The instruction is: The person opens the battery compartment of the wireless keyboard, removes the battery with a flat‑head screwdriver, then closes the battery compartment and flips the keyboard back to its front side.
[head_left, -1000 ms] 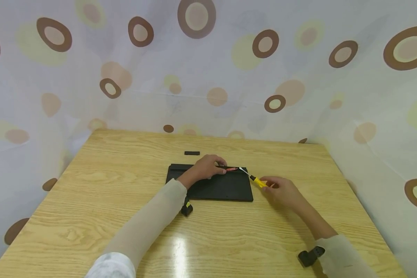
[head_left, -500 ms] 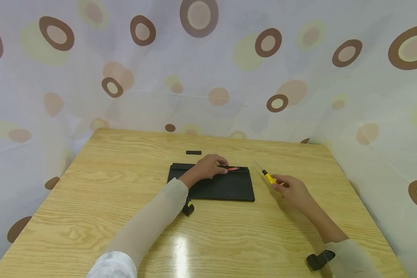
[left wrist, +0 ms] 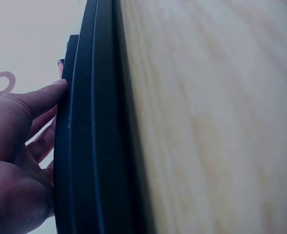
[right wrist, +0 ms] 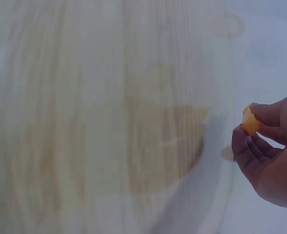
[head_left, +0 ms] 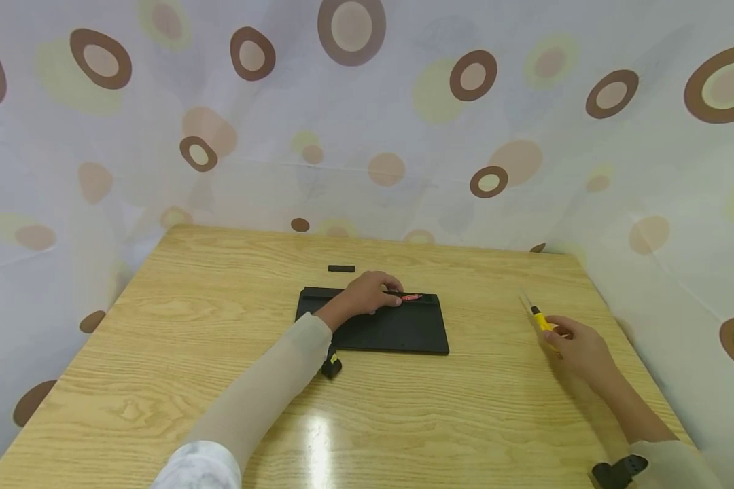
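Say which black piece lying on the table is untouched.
The small black strip, lying beyond the larger flat black device, which the left hand holds.

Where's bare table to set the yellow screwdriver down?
Free: pale wood-grain table between the flat black rectangular device and right hand, and left of the device. Crowded: the device's far edge, with the left hand and red cylindrical battery.
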The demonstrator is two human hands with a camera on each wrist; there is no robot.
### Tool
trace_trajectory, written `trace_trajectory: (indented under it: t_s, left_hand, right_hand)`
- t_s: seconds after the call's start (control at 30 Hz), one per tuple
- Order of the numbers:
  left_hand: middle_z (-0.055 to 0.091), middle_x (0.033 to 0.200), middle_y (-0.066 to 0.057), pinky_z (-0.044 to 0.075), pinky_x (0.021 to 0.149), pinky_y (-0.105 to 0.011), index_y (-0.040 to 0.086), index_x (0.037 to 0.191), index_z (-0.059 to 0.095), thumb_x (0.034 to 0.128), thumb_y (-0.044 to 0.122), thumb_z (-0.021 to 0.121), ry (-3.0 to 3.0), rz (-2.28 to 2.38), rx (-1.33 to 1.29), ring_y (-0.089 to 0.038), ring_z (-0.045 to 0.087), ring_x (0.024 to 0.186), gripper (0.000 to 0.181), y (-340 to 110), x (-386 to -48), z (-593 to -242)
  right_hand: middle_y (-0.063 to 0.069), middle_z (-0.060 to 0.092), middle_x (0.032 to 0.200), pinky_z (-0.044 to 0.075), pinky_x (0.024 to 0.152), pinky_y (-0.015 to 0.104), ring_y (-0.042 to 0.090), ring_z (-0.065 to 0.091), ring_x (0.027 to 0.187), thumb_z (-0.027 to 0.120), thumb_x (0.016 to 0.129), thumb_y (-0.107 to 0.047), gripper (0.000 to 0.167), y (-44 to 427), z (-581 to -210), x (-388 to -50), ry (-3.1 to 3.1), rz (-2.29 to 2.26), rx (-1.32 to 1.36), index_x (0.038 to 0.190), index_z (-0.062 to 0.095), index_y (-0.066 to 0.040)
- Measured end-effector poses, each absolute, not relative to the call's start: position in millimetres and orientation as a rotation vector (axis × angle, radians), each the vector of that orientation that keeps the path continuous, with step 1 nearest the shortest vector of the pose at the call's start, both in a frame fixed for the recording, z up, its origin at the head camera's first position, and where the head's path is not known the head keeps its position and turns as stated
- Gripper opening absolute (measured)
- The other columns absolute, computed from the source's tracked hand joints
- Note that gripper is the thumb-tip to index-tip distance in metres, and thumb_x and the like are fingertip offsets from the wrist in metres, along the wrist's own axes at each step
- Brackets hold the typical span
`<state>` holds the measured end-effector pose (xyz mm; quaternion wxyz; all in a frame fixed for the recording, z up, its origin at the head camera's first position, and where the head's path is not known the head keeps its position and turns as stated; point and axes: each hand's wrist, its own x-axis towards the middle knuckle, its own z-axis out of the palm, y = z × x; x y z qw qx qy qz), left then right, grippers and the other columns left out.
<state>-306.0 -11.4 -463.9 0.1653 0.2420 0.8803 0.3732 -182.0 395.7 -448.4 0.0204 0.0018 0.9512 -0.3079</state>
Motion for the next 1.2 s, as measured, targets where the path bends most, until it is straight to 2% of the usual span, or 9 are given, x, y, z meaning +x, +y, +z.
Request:
trace_trajectory:
  t_s: [0.13, 0.3, 0.43, 0.57, 0.8, 1.03, 1.2]
  left_hand:
    - [0.063, 0.130, -0.003, 0.052, 0.073, -0.031, 0.019, 0.126, 0.068, 0.0996, 0.030, 0.066, 2.515, 1.049, 0.690, -0.015, 0.062, 0.090, 0.029, -11, -305, -462]
    - [0.063, 0.130, -0.003, 0.052, 0.070, -0.031, 0.019, 0.127, 0.068, 0.0998, 0.029, 0.066, 2.511, 1.051, 0.687, -0.016, 0.062, 0.087, 0.029, -12, -304, -461]
    - [0.063, 0.130, -0.004, 0.052, 0.066, -0.030, 0.019, 0.127, 0.068, 0.0997, 0.029, 0.066, 2.499, 1.060, 0.686, -0.016, 0.063, 0.081, 0.029, -12, -304, -461]
    - [0.063, 0.130, -0.004, 0.052, 0.064, -0.030, 0.019, 0.127, 0.068, 0.0998, 0.029, 0.066, 2.499, 1.062, 0.680, -0.016, 0.063, 0.078, 0.029, -12, -305, -462]
    - [0.063, 0.129, -0.003, 0.054, 0.065, -0.031, 0.019, 0.127, 0.068, 0.0998, 0.030, 0.066, 2.504, 1.057, 0.686, -0.017, 0.064, 0.082, 0.029, -12, -305, -464]
    - [0.063, 0.129, -0.001, 0.052, 0.078, -0.033, 0.020, 0.125, 0.068, 0.0995, 0.030, 0.066, 2.534, 1.040, 0.711, -0.015, 0.062, 0.093, 0.027, -12, -305, -464]
    - [0.062, 0.131, -0.003, 0.054, 0.067, -0.032, 0.019, 0.128, 0.067, 0.0998, 0.030, 0.066, 2.511, 1.051, 0.685, -0.017, 0.065, 0.079, 0.030, -11, -305, -464]
  right_hand:
    - [0.033, 0.061, 0.116, 0.056, 0.061, 0.026, 0.028, 0.067, 0.087, 0.052, 0.107, -0.025, 0.050, 417, -452, -179, 2.983, -0.887, 0.043, 0.141, 0.047, 0.011]
    - [0.035, 0.062, 0.113, 0.049, 0.062, 0.031, 0.037, 0.064, 0.092, 0.052, 0.106, -0.024, 0.049, 432, -456, -177, 3.029, -0.769, 0.051, 0.137, 0.048, 0.014]
    - [0.037, 0.061, 0.114, 0.053, 0.067, 0.043, 0.046, 0.064, 0.095, 0.052, 0.106, -0.023, 0.049, 436, -459, -175, 3.031, -0.699, 0.017, 0.136, 0.049, 0.016]
    - [0.038, 0.061, 0.115, 0.054, 0.070, 0.052, 0.048, 0.064, 0.095, 0.054, 0.105, -0.022, 0.049, 435, -460, -175, 3.033, -0.648, -0.007, 0.135, 0.049, 0.016]
    - [0.036, 0.061, 0.114, 0.047, 0.060, 0.037, 0.027, 0.058, 0.076, 0.057, 0.100, -0.020, 0.051, 431, -464, -178, 3.033, -0.533, -0.010, 0.136, 0.049, 0.015]
    - [0.038, 0.060, 0.112, 0.047, 0.059, 0.036, 0.030, 0.060, 0.079, 0.060, 0.099, -0.023, 0.055, 427, -461, -177, 3.039, -0.519, -0.010, 0.134, 0.049, 0.018]
    - [0.037, 0.061, 0.111, 0.051, 0.061, 0.041, 0.036, 0.064, 0.084, 0.061, 0.099, -0.025, 0.057, 427, -458, -176, 3.036, -0.513, -0.027, 0.133, 0.050, 0.019]
